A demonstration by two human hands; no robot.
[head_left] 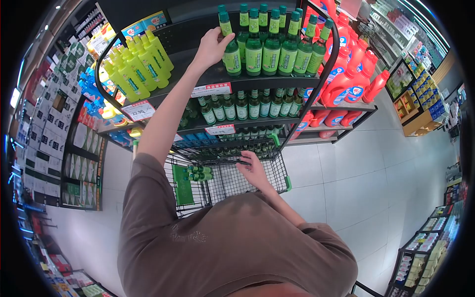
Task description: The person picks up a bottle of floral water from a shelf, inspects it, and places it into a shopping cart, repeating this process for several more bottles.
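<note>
My left hand [212, 45] is up at the top shelf [175, 85], its fingers closed round the neck of a green bottle [231, 58] with a light green label. That bottle stands upright at the left end of a group of similar bottles [271, 54]. Lower down, my right hand [252, 170] is over the shopping cart [222, 182], fingers apart and slightly curled, with nothing seen in it. Several green bottles [199, 173] lie in the cart, to the left of my right hand.
Yellow-green bottles [136, 69] stand at the shelf's left end. Small green bottles [241, 108] line the shelf below, above price tags [220, 129]. Red detergent jugs [350, 79] fill a rack on the right. A tiled floor [351, 183] extends right of the cart.
</note>
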